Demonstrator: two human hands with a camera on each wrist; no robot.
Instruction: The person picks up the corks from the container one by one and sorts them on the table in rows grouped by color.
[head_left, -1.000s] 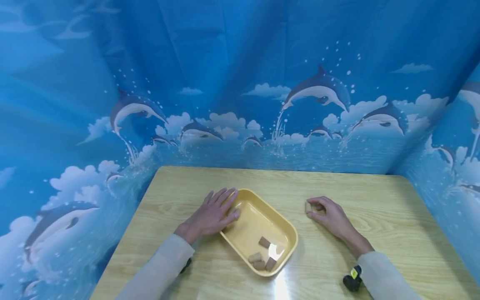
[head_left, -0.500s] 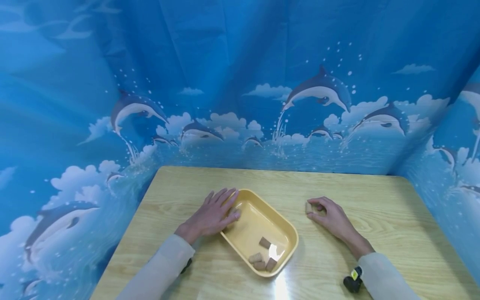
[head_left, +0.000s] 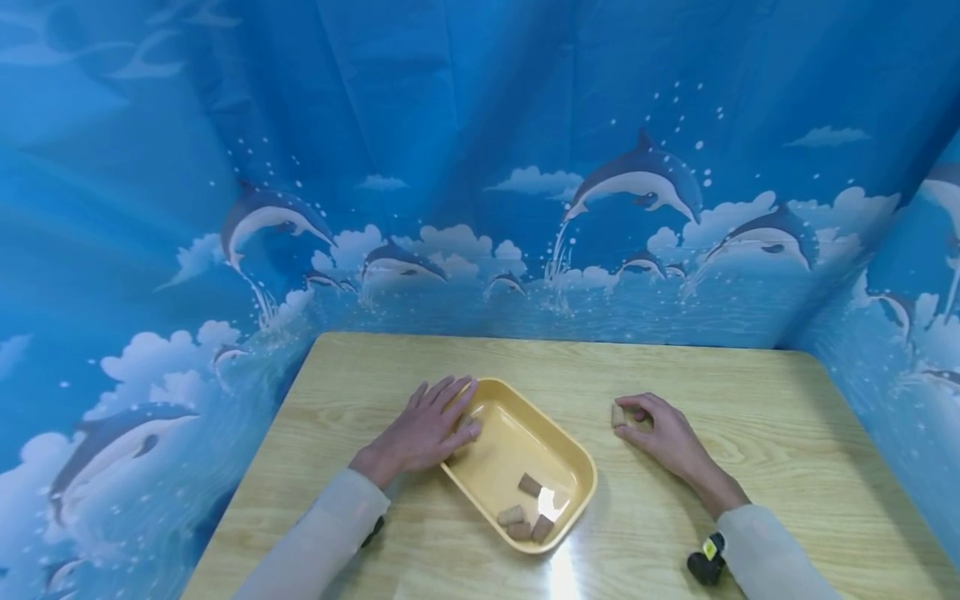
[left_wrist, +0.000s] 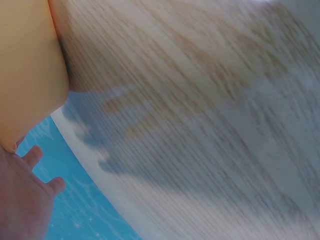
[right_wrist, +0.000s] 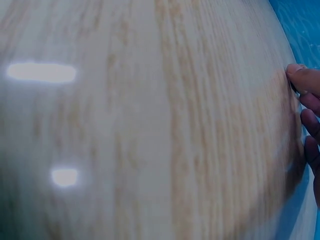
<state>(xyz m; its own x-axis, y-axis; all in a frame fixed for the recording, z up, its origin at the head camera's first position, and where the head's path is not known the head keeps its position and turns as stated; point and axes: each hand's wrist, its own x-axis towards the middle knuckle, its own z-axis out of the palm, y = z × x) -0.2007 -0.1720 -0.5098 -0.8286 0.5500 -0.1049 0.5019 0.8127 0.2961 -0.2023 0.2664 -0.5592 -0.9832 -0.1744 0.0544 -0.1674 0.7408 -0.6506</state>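
Observation:
My left hand (head_left: 427, 425) lies over the left rim of a yellow tray (head_left: 536, 417) in the head view, fingers straight and thumb inside. A small pale shape beside that thumb is mostly covered. Several short brown corks (head_left: 529, 485) are at the tray's near end. To the right of the tray, my right hand (head_left: 663, 433) pinches a light brown cork (head_left: 617, 415) between thumb and fingers, low at the tabletop. The left wrist view shows the tray's outer wall (left_wrist: 30, 65) and part of the left hand (left_wrist: 25, 195). In the right wrist view, only fingers (right_wrist: 307, 80) appear at the edge.
The tray stands on a light wood-grain table (head_left: 750, 400). Blue curtains (head_left: 480, 167) printed with dolphins hang behind the table and at both sides. A small black device (head_left: 705, 562) is strapped at the right wrist.

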